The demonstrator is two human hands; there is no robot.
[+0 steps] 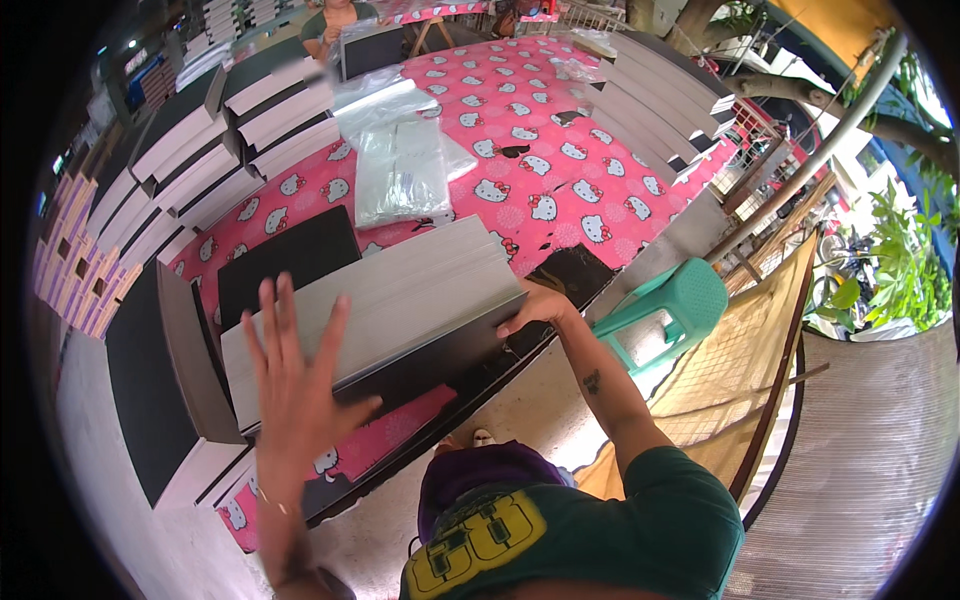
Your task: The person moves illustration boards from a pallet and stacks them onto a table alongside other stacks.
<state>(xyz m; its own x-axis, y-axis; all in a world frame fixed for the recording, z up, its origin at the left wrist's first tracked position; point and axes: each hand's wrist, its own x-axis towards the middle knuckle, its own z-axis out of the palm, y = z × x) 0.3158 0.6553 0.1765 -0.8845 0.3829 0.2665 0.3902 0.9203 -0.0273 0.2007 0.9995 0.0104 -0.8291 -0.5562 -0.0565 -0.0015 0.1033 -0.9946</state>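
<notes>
A thick black-covered book point(400, 295) stands on edge in front of me, its broad block of white page edges facing up. My right hand point(535, 308) grips its right end, with the thumb on the black front cover and the other fingers out of sight behind the end. My left hand point(300, 375) is spread, palm toward the book's left end, fingers apart; whether it touches the pages I cannot tell. Behind the book lies a flat black cover point(290, 255). Farther back are clear plastic sleeves point(402, 170).
Tall stacks of black-covered books point(185, 150) line the left, with another stack point(655, 105) at the far right. The table wears a pink patterned cloth point(545, 205). A green plastic stool point(680, 305) stands at its right edge. Across the table, a person point(335, 25) handles a sleeve.
</notes>
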